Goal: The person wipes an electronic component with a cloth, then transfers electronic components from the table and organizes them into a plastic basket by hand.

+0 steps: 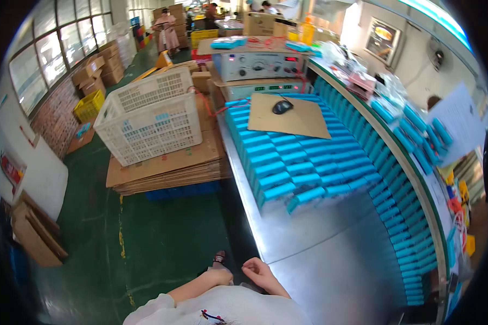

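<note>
"Well, how many of each on show?"

"Counted: two hands, one dark mouse [282,106], one cardboard sheet [312,121] beneath, one white crate [157,123] atop stacked cardboard [171,170], two instruments [261,66] at the far end. Turquoise packs [269,168], too many and too overlapped for a sure count."

"Lying which way?"

"On the worktop [331,260], in rows ahead of both hands; long axes mostly crosswise, nearest packs skewed, right ends farther off. Along the curved right-hand edge, another long run of packs, side by side, following the curve."

"And the hands?"

"Apart from each other, low in front of the body. Left hand [219,277]: closed over the lap, contents impossible to tell. Right hand [259,272]: half curled just beside the worktop's left edge; fingertips against thumb or not, impossible to tell."

"Room for moving?"

"Bare metal between nearest packs and body, plus green floor [173,233] left of the worktop."
</note>
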A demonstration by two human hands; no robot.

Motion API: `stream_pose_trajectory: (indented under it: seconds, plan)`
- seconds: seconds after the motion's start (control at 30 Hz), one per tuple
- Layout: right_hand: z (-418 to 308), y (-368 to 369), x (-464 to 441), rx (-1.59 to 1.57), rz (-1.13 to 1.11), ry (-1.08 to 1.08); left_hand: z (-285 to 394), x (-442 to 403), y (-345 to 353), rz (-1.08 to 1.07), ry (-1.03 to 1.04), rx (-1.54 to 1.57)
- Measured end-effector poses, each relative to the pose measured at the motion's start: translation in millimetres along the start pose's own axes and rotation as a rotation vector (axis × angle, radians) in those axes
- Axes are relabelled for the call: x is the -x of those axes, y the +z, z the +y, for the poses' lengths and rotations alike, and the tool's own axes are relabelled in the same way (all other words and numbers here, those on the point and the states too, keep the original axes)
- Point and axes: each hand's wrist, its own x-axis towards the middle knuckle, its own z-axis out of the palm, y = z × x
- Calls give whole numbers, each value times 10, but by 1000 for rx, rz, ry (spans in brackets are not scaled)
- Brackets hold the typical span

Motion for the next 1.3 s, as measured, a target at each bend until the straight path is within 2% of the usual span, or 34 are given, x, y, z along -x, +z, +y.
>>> stream_pose_trajectory:
  seconds: [0.07,0.1,0.17,0.3,0.33,0.5,0.53,0.57,0.6,0.63,0.73,0.8,0.83,0.9,0.97,1.03,1.1,1.17,1.23,1.3]
  plan:
    - [-110,-45,-68,32,-188,53,86,-160,-30,312,-84,177]
    - [-232,410,-373,133,-196,112,-275,150,-76,303,-74,211]
    - [-200,600,-767,162,-170,31,-457,438,-389,358,-240,278]
    - [-210,980,-1674,126,-176,59,-1330,630,-627,421,-203,123]
    - [-247,1064,-1865,79,-182,46,-1488,740,-659,522,-203,114]
    - [-506,1417,-2646,84,-260,57,-2174,1075,-992,506,-228,149]
    - [-477,1432,-2768,88,-248,48,-2278,1117,-1030,545,-189,129]
    - [-341,1435,-2914,62,-269,49,-2329,1224,-1185,464,-181,179]
    - [-380,1417,-3029,110,-291,44,-2461,1155,-1139,583,-122,136]
    - [-527,1402,-3120,58,-300,121,-2548,1159,-1197,605,-54,102]
    - [-535,1256,-3564,161,-277,117,-2726,1074,-1421,648,-38,222]
    - [-595,1121,-3917,1,-251,31,-2912,890,-1574,583,9,264]
    - [-613,1058,-4130,80,-231,5,-2960,924,-1691,590,2,291]
    - [-741,998,-4519,-45,-201,35,-3131,1110,-2036,830,-19,312]
    - [-757,950,-4904,-47,-186,21,-3308,1290,-2421,818,-101,335]
    - [-909,934,-5218,2,-240,-1,-3534,1457,-2772,856,-23,511]
    - [-1105,946,-5460,-7,-279,-22,-3742,1762,-3165,984,54,547]
    - [-1201,920,-5616,108,-286,-90,-4028,1933,-3510,1132,19,478]
    - [-1275,892,-5702,68,-276,-59,-4344,2141,-3899,1215,-18,375]
    - [-1234,894,-5774,6,-261,-5,-4733,2275,-4313,1259,126,624]
